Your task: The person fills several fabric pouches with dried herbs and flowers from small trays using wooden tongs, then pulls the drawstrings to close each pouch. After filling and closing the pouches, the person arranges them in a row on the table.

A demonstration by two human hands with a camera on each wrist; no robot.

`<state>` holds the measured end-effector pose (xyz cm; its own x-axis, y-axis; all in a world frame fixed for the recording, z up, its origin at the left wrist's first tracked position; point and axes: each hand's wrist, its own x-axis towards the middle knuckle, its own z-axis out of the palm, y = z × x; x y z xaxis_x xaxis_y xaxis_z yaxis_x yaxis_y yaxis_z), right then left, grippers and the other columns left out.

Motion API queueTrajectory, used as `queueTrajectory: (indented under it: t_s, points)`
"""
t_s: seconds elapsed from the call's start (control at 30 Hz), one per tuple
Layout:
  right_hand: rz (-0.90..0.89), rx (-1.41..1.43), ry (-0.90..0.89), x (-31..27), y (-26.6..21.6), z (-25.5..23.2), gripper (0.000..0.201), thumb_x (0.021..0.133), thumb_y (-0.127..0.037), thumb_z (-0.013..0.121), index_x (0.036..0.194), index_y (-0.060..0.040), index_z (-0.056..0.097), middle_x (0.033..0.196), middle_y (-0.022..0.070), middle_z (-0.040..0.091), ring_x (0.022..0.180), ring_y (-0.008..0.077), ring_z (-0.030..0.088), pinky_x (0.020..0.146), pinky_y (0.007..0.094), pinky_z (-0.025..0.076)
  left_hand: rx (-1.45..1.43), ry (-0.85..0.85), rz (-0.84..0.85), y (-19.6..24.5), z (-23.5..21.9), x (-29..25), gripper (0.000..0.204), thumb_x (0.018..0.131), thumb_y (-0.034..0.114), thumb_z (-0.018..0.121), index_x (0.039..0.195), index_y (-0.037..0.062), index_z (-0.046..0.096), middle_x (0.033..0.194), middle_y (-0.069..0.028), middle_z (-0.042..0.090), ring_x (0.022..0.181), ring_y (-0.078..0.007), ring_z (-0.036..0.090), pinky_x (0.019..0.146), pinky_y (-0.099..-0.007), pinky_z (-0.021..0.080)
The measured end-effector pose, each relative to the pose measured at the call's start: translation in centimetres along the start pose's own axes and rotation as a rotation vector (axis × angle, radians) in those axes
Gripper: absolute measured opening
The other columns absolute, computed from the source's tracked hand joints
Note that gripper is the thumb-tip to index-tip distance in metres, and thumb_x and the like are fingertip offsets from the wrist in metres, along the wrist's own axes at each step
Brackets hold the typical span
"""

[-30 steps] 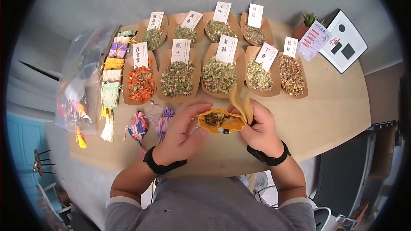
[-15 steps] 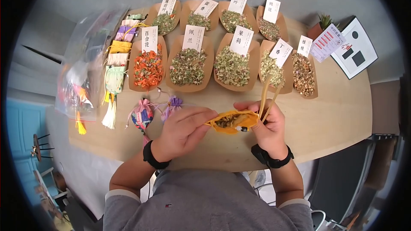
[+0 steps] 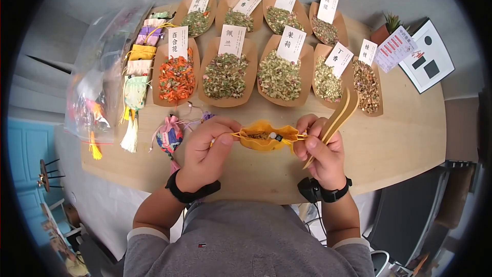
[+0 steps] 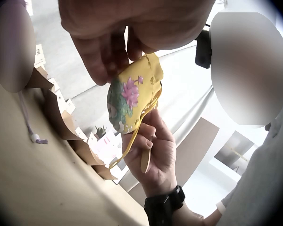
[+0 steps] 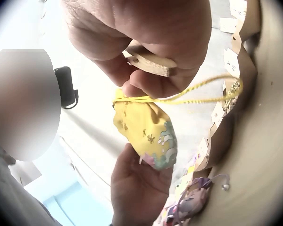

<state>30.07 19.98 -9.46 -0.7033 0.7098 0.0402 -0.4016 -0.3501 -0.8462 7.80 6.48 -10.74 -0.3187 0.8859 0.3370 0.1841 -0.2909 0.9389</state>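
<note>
A yellow drawstring pouch (image 3: 269,142) is held up between both hands, its mouth spread and dried herbs (image 3: 258,135) showing inside. My left hand (image 3: 209,149) pinches the cord at the pouch's left side. On the other side, the fingers of my right hand (image 3: 326,155) pinch the yellow drawstring (image 5: 148,99) where it leaves the mouth. That same hand also keeps bamboo tongs (image 3: 336,123) in its grip, slanting up and outward. A pink lotus (image 4: 130,93) is printed on the pouch in the left wrist view. A dark and a pale bead (image 3: 278,137) lie against the mouth.
Paper trays of dried herbs (image 3: 225,78) with label cards stand in two rows behind the hands. Finished-looking sachets (image 3: 169,134) lie by the left hand. Further left are a row of pouches (image 3: 136,91) and a plastic bag (image 3: 97,87); a potted plant (image 3: 382,31) stands back right.
Both hands have shifted from the pouch's rim to its cords, drawing them out sideways. The tongs have tilted across the right hand. The head view has shifted slightly over the table.
</note>
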Motion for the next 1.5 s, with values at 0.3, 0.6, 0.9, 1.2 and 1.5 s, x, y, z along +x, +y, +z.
queueTrajectory:
  t_s: [0.3, 0.6, 0.9, 1.2, 1.5]
  points:
    - [-0.057, 0.071, 0.221, 0.2, 0.2, 0.6, 0.01, 0.1, -0.013, 0.056, 0.093, -0.0064, 0.053, 0.105, 0.0135, 0.063, 0.081, 0.0156, 0.063, 0.07, 0.0309, 0.051, -0.601, 0.019, -0.038, -0.9, -0.2, -0.3, 0.025, 0.105, 0.021, 0.051, 0.089, 0.0026, 0.056, 0.116, -0.02, 0.062, 0.108, -0.0283, 0.063, 0.099, -0.0432, 0.05]
    - [0.066, 0.426, -0.049, -0.3, -1.0, 1.8, 0.018, 0.104, -0.022, 0.054, 0.094, -0.0147, 0.041, 0.063, -0.0043, 0.044, 0.045, 0.0079, 0.036, 0.045, 0.0263, 0.027, -0.972, -0.065, -0.265, 1.0, 0.9, 0.5, 0.032, 0.104, 0.028, 0.05, 0.078, 0.0109, 0.048, 0.079, -0.0082, 0.059, 0.089, -0.0255, 0.055, 0.088, -0.0374, 0.043]
    - [0.101, 0.266, -0.012, -3.1, -2.3, 1.5, 0.021, 0.103, -0.019, 0.056, 0.092, -0.0138, 0.039, 0.062, 0.0004, 0.044, 0.05, 0.0094, 0.036, 0.051, 0.0285, 0.03, -0.732, -0.149, -0.331, 2.5, -1.3, -1.8, 0.029, 0.103, 0.022, 0.05, 0.077, 0.01, 0.047, 0.071, -0.0062, 0.057, 0.086, -0.0247, 0.052, 0.082, -0.0378, 0.041]
    - [0.101, 0.406, -0.303, -4.0, -1.3, 5.2, 0.026, 0.101, -0.022, 0.062, 0.095, -0.0123, 0.039, 0.055, 0.0048, 0.052, 0.039, 0.0157, 0.047, 0.039, 0.0305, 0.032, -0.376, -0.289, -0.044, 2.9, 0.7, -3.6, 0.036, 0.091, 0.023, 0.078, 0.114, 0.0081, 0.055, 0.124, -0.0121, 0.057, 0.113, -0.0319, 0.058, 0.107, -0.0457, 0.04]
    - [-0.114, -0.316, 0.031, -2.4, -1.2, 2.4, 0.021, 0.097, -0.015, 0.069, 0.109, -0.0003, 0.06, 0.096, 0.0167, 0.069, 0.068, 0.0124, 0.059, 0.059, 0.0246, 0.046, -0.315, -0.391, -0.514, 2.2, 1.2, -4.9, 0.066, 0.091, 0.004, 0.076, 0.144, 0.0047, 0.037, 0.129, -0.0078, 0.058, 0.119, -0.0136, 0.058, 0.098, -0.0313, 0.05]
